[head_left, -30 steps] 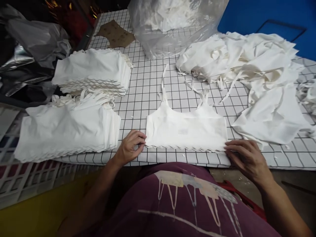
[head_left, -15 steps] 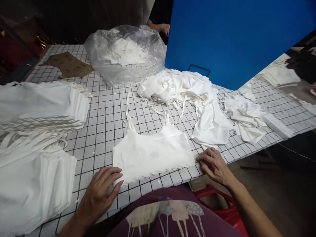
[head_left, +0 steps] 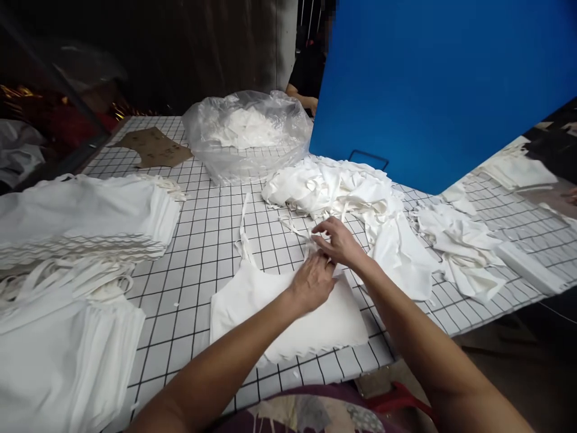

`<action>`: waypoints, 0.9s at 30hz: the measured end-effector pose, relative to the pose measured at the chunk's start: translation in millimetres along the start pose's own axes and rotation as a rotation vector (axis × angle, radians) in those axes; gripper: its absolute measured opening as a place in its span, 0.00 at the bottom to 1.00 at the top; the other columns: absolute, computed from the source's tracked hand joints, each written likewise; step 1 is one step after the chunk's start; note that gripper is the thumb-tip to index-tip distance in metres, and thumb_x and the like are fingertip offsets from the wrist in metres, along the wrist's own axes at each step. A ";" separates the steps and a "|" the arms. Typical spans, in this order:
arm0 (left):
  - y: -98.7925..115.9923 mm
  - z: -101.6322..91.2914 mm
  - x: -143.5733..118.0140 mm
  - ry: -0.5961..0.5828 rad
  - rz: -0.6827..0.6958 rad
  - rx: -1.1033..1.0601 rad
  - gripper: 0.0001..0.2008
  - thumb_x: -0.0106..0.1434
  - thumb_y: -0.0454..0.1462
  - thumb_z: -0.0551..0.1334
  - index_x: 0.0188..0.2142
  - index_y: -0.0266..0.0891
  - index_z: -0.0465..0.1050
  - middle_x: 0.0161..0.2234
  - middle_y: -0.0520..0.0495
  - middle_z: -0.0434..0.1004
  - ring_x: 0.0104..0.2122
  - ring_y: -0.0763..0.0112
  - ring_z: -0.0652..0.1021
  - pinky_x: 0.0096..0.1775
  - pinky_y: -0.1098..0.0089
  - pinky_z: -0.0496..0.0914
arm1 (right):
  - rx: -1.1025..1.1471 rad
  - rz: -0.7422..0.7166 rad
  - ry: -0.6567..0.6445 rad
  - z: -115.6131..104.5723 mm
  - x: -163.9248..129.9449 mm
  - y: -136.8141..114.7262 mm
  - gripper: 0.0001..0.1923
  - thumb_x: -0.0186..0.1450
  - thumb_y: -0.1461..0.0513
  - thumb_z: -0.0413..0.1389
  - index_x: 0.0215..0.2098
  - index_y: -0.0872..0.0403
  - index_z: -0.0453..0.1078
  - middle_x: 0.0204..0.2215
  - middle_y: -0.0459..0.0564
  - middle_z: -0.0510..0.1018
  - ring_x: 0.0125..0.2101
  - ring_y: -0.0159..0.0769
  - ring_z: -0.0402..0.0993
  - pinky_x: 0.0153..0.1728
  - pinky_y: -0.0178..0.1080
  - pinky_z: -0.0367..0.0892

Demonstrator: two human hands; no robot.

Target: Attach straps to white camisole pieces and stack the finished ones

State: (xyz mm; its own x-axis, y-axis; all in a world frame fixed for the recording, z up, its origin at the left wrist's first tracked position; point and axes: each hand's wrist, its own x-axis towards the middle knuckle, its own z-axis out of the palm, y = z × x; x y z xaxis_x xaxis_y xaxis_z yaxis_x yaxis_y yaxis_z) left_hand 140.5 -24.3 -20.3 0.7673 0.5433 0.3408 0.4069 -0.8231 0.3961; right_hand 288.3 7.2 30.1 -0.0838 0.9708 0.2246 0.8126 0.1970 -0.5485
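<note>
A white strap top (head_left: 252, 300) lies flat on the gridded table (head_left: 202, 240), hem toward me. My left hand (head_left: 313, 281) rests on its upper right part, fingers bent, next to the right strap. My right hand (head_left: 338, 240) is just beyond it, fingertips pinching the tangled right strap (head_left: 300, 231). The left strap (head_left: 243, 231) runs straight away from me across the grid.
Two stacks of folded white tops (head_left: 85, 210) (head_left: 58, 355) sit at the left. A loose heap of white tops (head_left: 356, 198) lies behind my hands, a clear plastic bag (head_left: 247, 135) of white pieces beyond it, a blue board (head_left: 433, 84) at right. Another person's arm (head_left: 302, 99) shows at the back.
Both hands left the top's lower corners and moved up to its right strap. The camera view tilted up slightly.
</note>
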 end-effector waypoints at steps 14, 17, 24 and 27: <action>-8.1 9.6 -0.6 -0.242 -0.092 0.144 0.32 0.73 0.49 0.46 0.67 0.29 0.56 0.71 0.37 0.48 0.70 0.49 0.50 0.68 0.51 0.52 | 0.756 0.061 -0.186 -24.4 48.4 -14.3 0.08 0.68 0.58 0.57 0.42 0.54 0.69 0.36 0.48 0.76 0.36 0.34 0.74 0.41 0.40 0.70; -8.8 7.7 -0.1 -0.250 -0.096 0.110 0.31 0.73 0.49 0.46 0.67 0.30 0.55 0.71 0.37 0.48 0.70 0.50 0.49 0.68 0.53 0.51 | 0.761 -0.219 -0.341 -76.5 9.7 -34.3 0.07 0.68 0.60 0.58 0.44 0.53 0.72 0.37 0.48 0.77 0.36 0.33 0.73 0.40 0.39 0.70; -8.1 5.1 -0.2 -0.237 -0.083 0.090 0.30 0.72 0.47 0.49 0.66 0.32 0.58 0.71 0.37 0.49 0.70 0.50 0.50 0.68 0.51 0.50 | 0.306 -0.111 -0.823 -108.1 -93.1 -64.6 0.19 0.70 0.58 0.56 0.59 0.49 0.69 0.47 0.51 0.79 0.48 0.40 0.73 0.50 0.41 0.67; -7.3 6.8 -2.0 -0.194 -0.072 0.108 0.28 0.72 0.46 0.50 0.66 0.33 0.58 0.70 0.38 0.51 0.70 0.51 0.51 0.68 0.51 0.51 | 0.302 0.092 -0.558 -91.6 -101.0 -46.1 0.18 0.72 0.53 0.51 0.54 0.51 0.71 0.43 0.52 0.79 0.42 0.39 0.75 0.43 0.40 0.69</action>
State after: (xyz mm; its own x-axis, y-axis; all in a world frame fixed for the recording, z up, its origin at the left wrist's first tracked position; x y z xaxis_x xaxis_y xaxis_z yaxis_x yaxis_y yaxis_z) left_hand 139.4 -20.4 -29.7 0.8110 0.5679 0.1405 0.5069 -0.8020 0.3160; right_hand 312.1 -112.4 106.5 -0.3748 0.8948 -0.2425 0.6394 0.0601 -0.7665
